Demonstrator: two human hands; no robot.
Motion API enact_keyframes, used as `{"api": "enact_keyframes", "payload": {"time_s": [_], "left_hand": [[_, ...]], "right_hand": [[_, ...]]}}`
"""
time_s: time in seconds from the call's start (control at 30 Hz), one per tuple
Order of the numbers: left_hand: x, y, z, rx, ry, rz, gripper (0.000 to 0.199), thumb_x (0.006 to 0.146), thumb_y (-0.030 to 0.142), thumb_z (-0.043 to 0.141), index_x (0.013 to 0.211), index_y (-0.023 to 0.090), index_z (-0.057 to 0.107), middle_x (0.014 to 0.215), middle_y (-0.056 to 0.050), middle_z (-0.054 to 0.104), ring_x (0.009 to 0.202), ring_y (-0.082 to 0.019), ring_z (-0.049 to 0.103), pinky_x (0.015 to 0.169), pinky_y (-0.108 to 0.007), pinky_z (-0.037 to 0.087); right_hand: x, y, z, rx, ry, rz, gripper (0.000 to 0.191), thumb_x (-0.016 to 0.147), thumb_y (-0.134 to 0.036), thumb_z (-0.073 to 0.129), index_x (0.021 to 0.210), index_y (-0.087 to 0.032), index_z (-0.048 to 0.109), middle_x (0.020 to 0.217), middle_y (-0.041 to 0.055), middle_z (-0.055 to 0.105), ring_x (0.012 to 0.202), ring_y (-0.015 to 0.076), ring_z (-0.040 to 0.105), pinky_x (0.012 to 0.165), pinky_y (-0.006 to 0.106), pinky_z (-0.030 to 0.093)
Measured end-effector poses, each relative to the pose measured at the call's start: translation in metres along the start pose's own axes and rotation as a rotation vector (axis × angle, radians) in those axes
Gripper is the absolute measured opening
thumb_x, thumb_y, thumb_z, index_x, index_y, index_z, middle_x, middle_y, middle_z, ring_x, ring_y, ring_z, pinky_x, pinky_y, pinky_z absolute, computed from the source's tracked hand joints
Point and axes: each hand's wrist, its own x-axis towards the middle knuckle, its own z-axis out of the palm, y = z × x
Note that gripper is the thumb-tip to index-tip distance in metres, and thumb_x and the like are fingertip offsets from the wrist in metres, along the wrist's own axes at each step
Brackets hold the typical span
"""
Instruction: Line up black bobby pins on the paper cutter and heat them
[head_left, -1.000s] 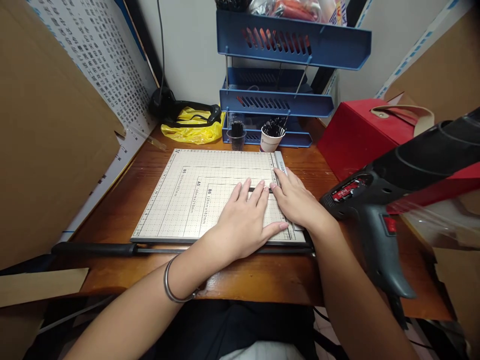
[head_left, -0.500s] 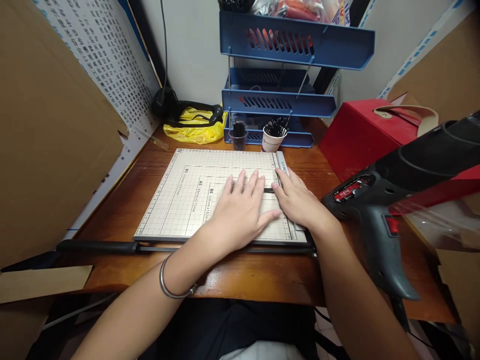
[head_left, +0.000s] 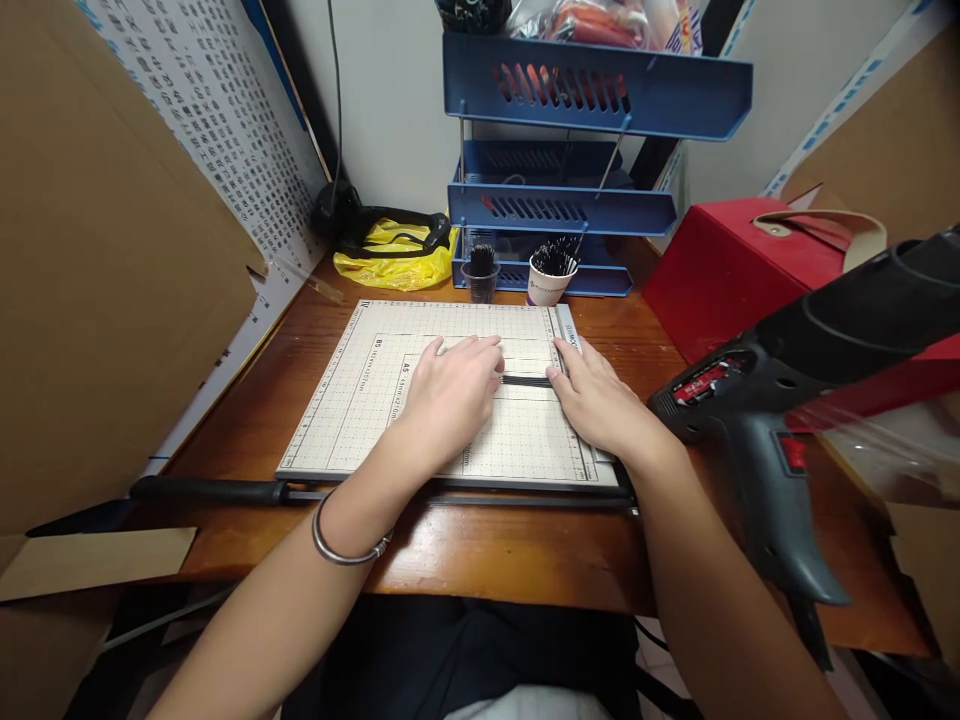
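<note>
Two cups hold black sticks — right hand flat, left hand curled — grip unclear.

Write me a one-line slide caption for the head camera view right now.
Left hand and right hand at the ends of slim black strands on a gridded paper cutter.

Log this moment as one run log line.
left hand: fingers at left end of black strands | right hand: flat, by their right end | paper cutter: beneath both
</note>
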Motion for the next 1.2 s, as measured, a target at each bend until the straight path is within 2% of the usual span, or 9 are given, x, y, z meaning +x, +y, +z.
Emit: {"api": "enact_keyframes", "payload": {"time_s": [0.23,0.47,0.83,1.1,1.2], "left_hand": [[0.003,0.001,0.001,0.007,-0.045,-0.006,0.012,0.101,0.015,0.055,0.104,0.018,0.067,0.142,-0.011,0.068,0.132,-0.029,0.064,0.121,-0.06,0.036],[0.003,0.002,0.0,0.005,-0.038,-0.027,0.014,0.102,0.016,0.053,0.104,0.018,0.066,0.129,-0.011,0.074,0.126,-0.028,0.066,0.12,-0.059,0.037],[0.003,0.002,-0.001,-0.007,-0.047,-0.018,0.016,0.102,0.016,0.051,0.104,0.019,0.066,0.127,-0.011,0.075,0.12,-0.028,0.069,0.119,-0.059,0.037],[0.003,0.003,-0.002,0.008,-0.054,-0.018,0.017,0.103,0.016,0.05,0.105,0.017,0.067,0.133,-0.011,0.073,0.125,-0.029,0.068,0.119,-0.06,0.038],[0.0,0.012,-0.001,0.043,-0.043,0.01,0.024,0.103,0.019,0.05,0.119,0.016,0.067,0.147,-0.012,0.064,0.136,-0.029,0.061,0.123,-0.058,0.035]], "right_hand": [[-0.001,-0.001,-0.001,0.015,-0.018,0.014,0.066,0.107,-0.048,0.02,0.166,-0.02,0.025,0.176,0.0168,0.013,0.162,0.0383,0.015,0.124,0.065,0.027],[-0.001,-0.001,-0.002,0.015,-0.012,-0.002,0.065,0.106,-0.047,0.02,0.165,-0.019,0.025,0.175,0.0176,0.015,0.161,0.0382,0.015,0.124,0.065,0.028],[-0.002,0.0,0.0,0.005,0.017,-0.013,0.066,0.106,-0.05,0.018,0.163,-0.02,0.03,0.175,0.0158,0.017,0.161,0.0379,0.018,0.124,0.064,0.03],[-0.002,-0.001,-0.001,0.038,0.002,-0.001,0.067,0.106,-0.05,0.02,0.166,-0.019,0.024,0.176,0.0171,0.015,0.162,0.0385,0.015,0.124,0.067,0.028],[-0.001,0.001,0.0,0.036,0.014,-0.013,0.067,0.106,-0.049,0.021,0.166,-0.019,0.025,0.175,0.0181,0.015,0.161,0.0392,0.015,0.122,0.068,0.029]]}}
